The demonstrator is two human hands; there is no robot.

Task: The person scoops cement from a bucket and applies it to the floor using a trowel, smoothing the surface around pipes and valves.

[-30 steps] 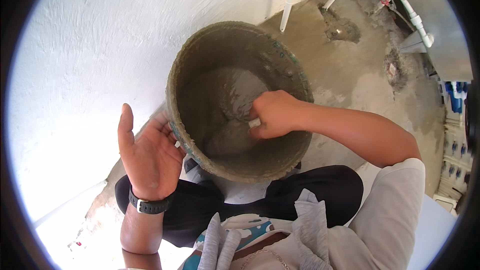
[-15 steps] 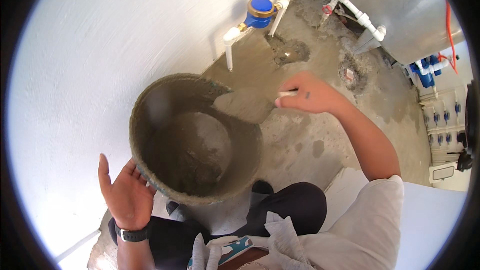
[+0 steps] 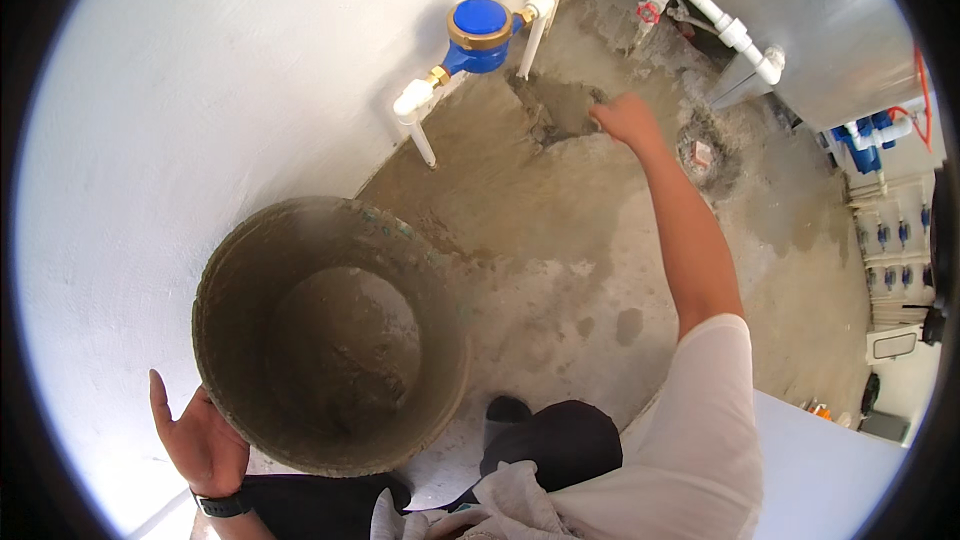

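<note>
left hand [image 3: 208,448] kinda splayed, fingers against the bucket [image 3: 238,340] on its left, right hand [image 3: 628,120] curled tight round a trowel [image 3: 568,110] well past the bucket's far right rim

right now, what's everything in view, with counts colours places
Mortar bucket: one, grey, lower left
Trowel: one, grey, above centre
Water meter: one, blue and brass, top centre
Pipes: several, white, top and upper right
Valve handle: one, red, upper right
Metal tank: one, silver, upper right
Hose: one, orange, right edge
Fittings: several, blue, right
Wall: one, white, left
Concrete floor: one, grey, middle
Watch: one, black, left wrist
Sleeve: one, white, lower right
Trousers: one pair, black, bottom
Left grip: one, bare, at the bucket
Right grip: one, bare, on the trowel
</note>
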